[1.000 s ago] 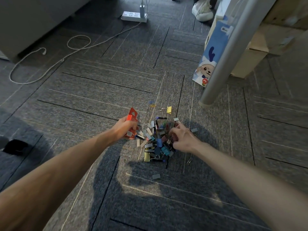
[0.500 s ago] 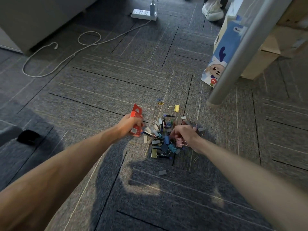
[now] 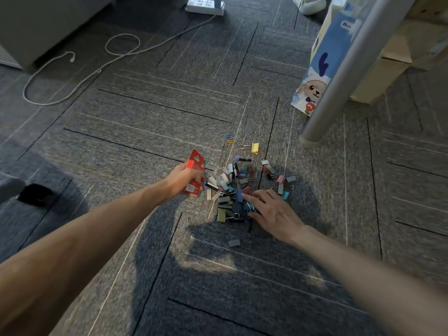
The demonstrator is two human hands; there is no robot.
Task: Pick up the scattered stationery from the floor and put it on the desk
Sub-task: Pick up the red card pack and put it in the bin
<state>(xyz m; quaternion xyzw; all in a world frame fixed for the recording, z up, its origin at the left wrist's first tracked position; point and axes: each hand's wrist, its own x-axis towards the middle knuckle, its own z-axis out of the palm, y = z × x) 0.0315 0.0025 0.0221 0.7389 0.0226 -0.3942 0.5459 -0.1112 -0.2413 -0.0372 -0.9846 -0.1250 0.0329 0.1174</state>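
A heap of coloured binder clips and paper clips lies on the grey carpet. A yellow binder clip and two loose paper clips lie just beyond it, and a grey clip lies nearer to me. My left hand is closed around a red cardboard packet at the heap's left edge. My right hand rests flat, fingers spread, on the heap's near right side, over several clips; nothing is gripped in it.
A slanted grey desk leg stands right of the heap, with a blue cartoon-printed bag and cardboard boxes behind it. A white power strip and looping cable lie at the far left. A black object sits at the left.
My right hand has opened from a pinching grip in the heap and spread flat lower on its right side. The view has shifted closer. The left hand still holds the red packet.
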